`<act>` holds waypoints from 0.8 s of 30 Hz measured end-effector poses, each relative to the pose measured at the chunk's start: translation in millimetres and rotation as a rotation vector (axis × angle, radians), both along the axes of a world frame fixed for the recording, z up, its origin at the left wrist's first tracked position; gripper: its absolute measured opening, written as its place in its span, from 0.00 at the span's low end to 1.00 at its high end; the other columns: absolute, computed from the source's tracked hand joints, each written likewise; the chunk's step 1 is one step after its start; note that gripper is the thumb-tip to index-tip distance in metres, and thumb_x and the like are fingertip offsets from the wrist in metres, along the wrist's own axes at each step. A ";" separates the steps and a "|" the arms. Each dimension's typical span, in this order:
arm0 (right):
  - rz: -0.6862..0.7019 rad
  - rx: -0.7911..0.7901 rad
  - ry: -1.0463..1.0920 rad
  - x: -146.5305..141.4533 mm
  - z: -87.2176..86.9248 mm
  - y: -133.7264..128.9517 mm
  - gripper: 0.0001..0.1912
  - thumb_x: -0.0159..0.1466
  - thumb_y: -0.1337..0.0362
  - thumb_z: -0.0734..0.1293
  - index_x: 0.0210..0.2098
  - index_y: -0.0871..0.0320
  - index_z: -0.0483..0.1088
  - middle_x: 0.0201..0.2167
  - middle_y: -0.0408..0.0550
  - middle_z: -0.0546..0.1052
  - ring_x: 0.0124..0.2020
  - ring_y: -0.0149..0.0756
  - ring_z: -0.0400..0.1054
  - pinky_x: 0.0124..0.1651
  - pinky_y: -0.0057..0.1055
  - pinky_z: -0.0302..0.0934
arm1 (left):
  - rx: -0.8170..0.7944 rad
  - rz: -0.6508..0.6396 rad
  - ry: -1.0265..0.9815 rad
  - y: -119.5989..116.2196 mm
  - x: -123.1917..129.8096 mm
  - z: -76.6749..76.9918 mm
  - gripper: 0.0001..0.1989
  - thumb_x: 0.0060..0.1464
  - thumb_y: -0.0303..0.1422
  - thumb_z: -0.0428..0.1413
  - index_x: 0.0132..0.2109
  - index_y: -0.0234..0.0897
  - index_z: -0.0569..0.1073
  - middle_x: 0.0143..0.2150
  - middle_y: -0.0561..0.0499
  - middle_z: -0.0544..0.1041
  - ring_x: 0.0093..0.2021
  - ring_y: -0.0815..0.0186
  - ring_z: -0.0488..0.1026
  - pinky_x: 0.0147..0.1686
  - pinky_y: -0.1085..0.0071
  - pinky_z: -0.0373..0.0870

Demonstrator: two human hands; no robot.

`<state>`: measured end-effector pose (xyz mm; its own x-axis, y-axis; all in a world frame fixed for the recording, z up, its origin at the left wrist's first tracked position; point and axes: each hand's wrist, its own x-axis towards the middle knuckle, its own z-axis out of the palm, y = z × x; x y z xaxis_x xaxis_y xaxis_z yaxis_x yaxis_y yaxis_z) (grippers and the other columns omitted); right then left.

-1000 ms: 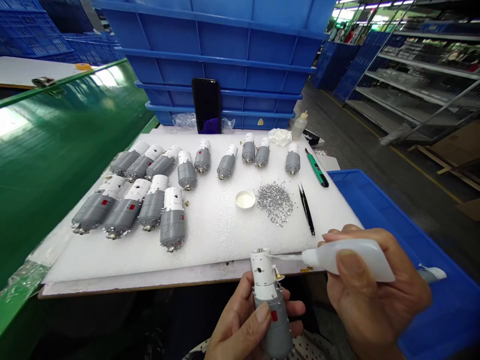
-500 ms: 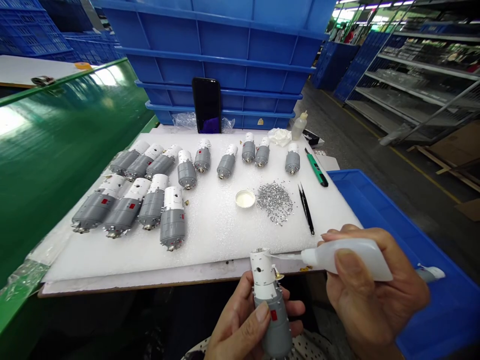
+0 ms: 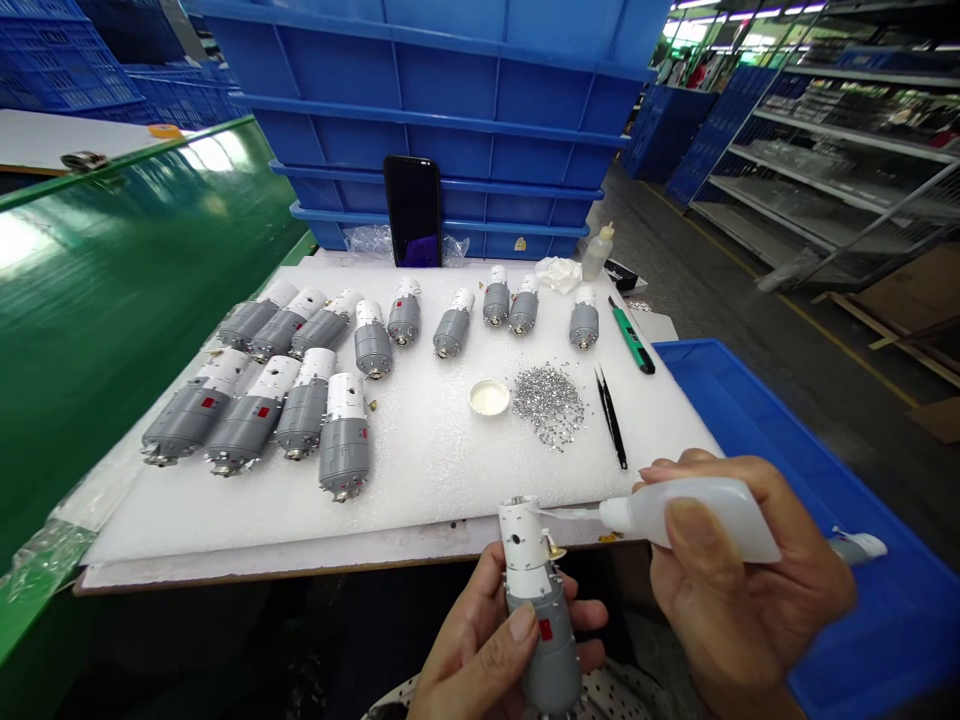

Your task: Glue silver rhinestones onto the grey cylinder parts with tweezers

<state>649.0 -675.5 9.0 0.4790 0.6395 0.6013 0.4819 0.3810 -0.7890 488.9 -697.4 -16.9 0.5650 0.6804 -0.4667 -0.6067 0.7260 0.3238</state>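
My left hand [image 3: 480, 650] is wrapped round a grey and white spacecraft model [image 3: 553, 640], held nearly upright below the table's front edge with its white end up. A small red mark and a gold dish-shaped part show on it. In my right hand [image 3: 750, 580] lies a white squeeze bottle [image 3: 712, 515], tipped on its side. Its thin clear nozzle points left and its tip is at the upper white part of the model; whether it touches, I cannot tell. Several similar models [image 3: 345, 440] rest on the white foam sheet [image 3: 427, 450].
On the foam lie a white cap [image 3: 489, 398], a pile of small silvery pieces [image 3: 549, 405], black tweezers [image 3: 611, 420] and a green cutter [image 3: 632, 336]. Behind stand a phone [image 3: 413, 210], another bottle [image 3: 598, 252] and stacked blue crates [image 3: 480, 140]. A blue bin [image 3: 870, 640] sits at right.
Almost nothing differs. The whole view has shifted very slightly; both hands keep the same grip, and the nozzle stays at the model's upper part.
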 end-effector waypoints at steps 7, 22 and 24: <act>0.072 0.263 0.246 -8.5 1.6 8.4 0.04 0.63 0.66 0.71 0.35 0.61 0.77 0.24 0.45 0.74 0.27 0.35 0.66 0.25 0.31 0.60 | 0.065 0.003 0.068 4.5 -8.9 -10.6 0.23 0.50 0.38 0.67 0.54 0.41 0.79 0.38 0.47 0.80 0.37 0.58 0.81 0.38 0.66 0.75; 0.042 0.070 0.038 5.8 -13.2 -2.0 0.04 0.66 0.65 0.69 0.36 0.57 0.76 0.29 0.45 0.75 0.32 0.36 0.68 0.29 0.32 0.60 | -0.030 0.046 -0.103 4.2 2.2 -2.5 0.14 0.62 0.34 0.55 0.51 0.34 0.80 0.48 0.37 0.82 0.43 0.57 0.79 0.42 0.62 0.77; 0.034 0.075 0.015 4.9 -11.5 -0.4 0.04 0.66 0.66 0.69 0.35 0.57 0.76 0.27 0.45 0.74 0.29 0.35 0.68 0.27 0.32 0.58 | -0.024 0.050 -0.104 4.3 3.0 -3.4 0.13 0.61 0.33 0.57 0.49 0.34 0.80 0.47 0.38 0.82 0.43 0.57 0.79 0.42 0.61 0.77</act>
